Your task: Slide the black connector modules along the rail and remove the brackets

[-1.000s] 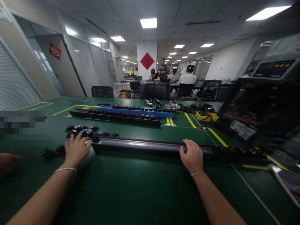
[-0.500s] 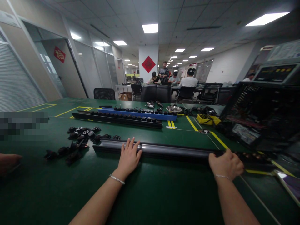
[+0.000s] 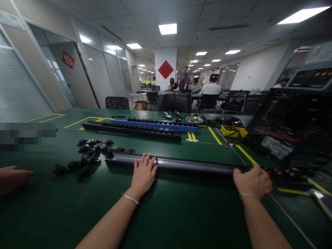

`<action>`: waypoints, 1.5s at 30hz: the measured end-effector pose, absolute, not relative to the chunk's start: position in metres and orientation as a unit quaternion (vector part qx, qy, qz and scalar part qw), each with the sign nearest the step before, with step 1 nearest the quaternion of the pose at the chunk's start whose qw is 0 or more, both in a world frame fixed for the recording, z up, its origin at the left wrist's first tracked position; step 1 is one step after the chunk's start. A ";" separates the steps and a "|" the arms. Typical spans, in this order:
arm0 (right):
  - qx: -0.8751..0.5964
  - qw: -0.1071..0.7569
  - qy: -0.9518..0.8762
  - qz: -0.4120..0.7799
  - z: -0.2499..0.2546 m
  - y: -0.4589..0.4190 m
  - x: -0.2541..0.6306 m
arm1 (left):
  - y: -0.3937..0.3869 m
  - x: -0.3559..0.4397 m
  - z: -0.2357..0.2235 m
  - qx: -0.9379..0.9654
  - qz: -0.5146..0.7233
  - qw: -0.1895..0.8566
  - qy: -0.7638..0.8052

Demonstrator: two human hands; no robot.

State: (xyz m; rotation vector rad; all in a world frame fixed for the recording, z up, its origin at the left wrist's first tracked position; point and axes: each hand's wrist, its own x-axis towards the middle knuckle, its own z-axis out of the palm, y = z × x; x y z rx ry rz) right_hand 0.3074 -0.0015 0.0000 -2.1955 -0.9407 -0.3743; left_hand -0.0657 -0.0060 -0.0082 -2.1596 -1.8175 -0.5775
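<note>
A long black metal channel (image 3: 192, 166), its inside shiny, lies across the table in front of me. My left hand (image 3: 143, 173) rests flat on its left part with the fingers stretched out over the channel. Toward the right end, my right hand (image 3: 252, 180) is closed round the channel, its fingertips hidden behind the far edge. To the left of the channel lies a pile of small black socket-like modules (image 3: 103, 148). Beyond it stand a black rail (image 3: 129, 134) and a blue rail (image 3: 188, 128), each holding a row of similar modules.
Another person's hand (image 3: 14, 178) is at the left edge. On the right stand a dark open equipment case (image 3: 280, 121) and a yellow bag (image 3: 233, 131). A metal dish (image 3: 194, 119) and power tools (image 3: 168, 116) lie farther back on the green table (image 3: 181, 218).
The other person's hand at the left edge reaches slightly farther into view. My two hands keep their places on the channel, while the whole view shifts slightly.
</note>
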 end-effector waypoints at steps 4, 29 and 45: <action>-0.852 0.352 -0.359 -0.145 0.000 -0.001 0.306 | -0.006 -0.066 -0.008 -0.744 -0.203 0.129 -0.623; -0.838 0.352 -0.392 -0.143 0.005 0.000 0.294 | -0.006 -0.066 -0.006 -0.750 -0.198 0.108 -0.622; -0.792 0.381 -0.453 -0.150 0.010 -0.003 0.276 | -0.006 -0.066 -0.006 -0.747 -0.203 0.105 -0.624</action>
